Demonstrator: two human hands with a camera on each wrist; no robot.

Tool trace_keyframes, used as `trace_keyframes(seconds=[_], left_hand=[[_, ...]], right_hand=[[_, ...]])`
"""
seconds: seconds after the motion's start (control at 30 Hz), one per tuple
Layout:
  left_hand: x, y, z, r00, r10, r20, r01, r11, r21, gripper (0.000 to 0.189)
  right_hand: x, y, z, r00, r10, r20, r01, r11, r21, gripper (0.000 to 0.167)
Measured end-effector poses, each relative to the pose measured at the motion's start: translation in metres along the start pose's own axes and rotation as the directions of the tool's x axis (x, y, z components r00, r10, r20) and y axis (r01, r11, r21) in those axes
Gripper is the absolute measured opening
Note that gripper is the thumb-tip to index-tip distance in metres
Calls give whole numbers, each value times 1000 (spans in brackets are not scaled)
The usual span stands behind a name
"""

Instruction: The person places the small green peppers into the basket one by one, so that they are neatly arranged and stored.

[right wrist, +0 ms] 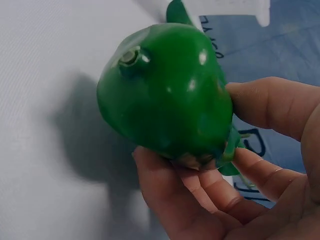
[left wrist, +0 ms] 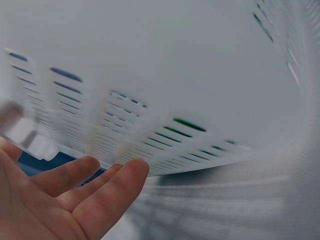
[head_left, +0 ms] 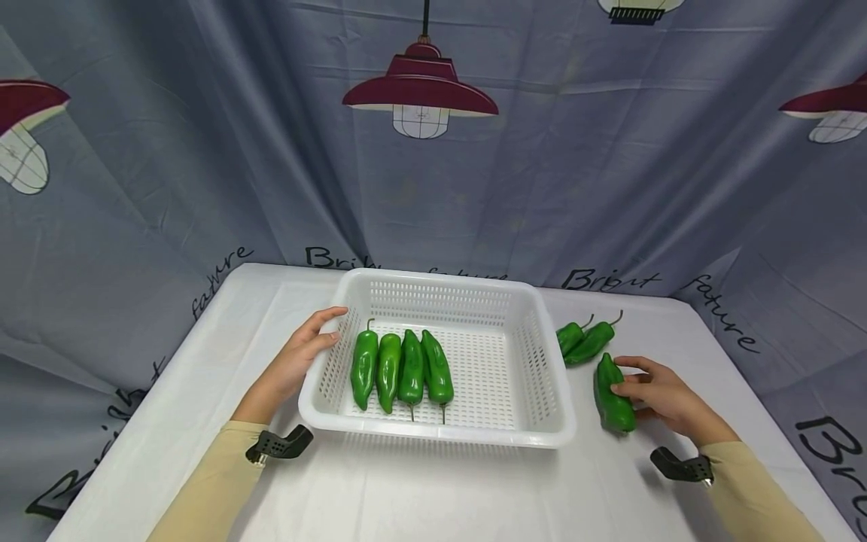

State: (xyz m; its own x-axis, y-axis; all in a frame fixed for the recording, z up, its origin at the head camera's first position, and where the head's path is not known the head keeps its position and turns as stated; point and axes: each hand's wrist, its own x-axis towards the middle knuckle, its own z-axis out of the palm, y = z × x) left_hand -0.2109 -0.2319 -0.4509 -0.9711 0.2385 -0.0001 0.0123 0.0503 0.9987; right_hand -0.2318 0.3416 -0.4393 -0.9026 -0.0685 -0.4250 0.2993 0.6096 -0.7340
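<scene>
A white plastic basket with slotted walls holds several long green peppers, lying side by side in its left half. My left hand holds the basket's left rim. In the left wrist view, several fingers lie outside and below the basket wall. To the right of the basket, my right hand grips a green pepper between thumb and fingers. The right wrist view shows the held pepper's stem end towards the camera, its shadow on the cloth.
Two more green peppers lie just outside the basket's right wall, beyond the held one. A white cloth covers the table. Behind stands a grey-blue curtain with printed lamps and lettering.
</scene>
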Motion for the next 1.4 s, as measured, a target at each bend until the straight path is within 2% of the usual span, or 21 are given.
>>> trace_keyframes(seconds=[0.3,0.53,0.73,1.07,1.4], left_hand=[[-2,0,-1,1000,-2,2,2,1000,-8,50],[-3,0,-2,1000,-6,4,6,1000,-12,50],[-3,-1,-2,1000,-6,5,6,1000,-13,50],[-1,-1,-2,1000,4,12,-4,1000,-24,49],[0,-1,0,1000,7,7,-7,1000,-8,49]], right_hand=[[-14,-23,-9,996,-91,26,91,996,-4,80],[-18,-55,-13,987,-150,52,151,989,-4,80],[-16,-87,-8,980,-189,61,189,982,8,77],[-13,-133,16,969,-225,99,219,973,70,79],[-2,-163,56,959,-227,168,215,973,89,78]])
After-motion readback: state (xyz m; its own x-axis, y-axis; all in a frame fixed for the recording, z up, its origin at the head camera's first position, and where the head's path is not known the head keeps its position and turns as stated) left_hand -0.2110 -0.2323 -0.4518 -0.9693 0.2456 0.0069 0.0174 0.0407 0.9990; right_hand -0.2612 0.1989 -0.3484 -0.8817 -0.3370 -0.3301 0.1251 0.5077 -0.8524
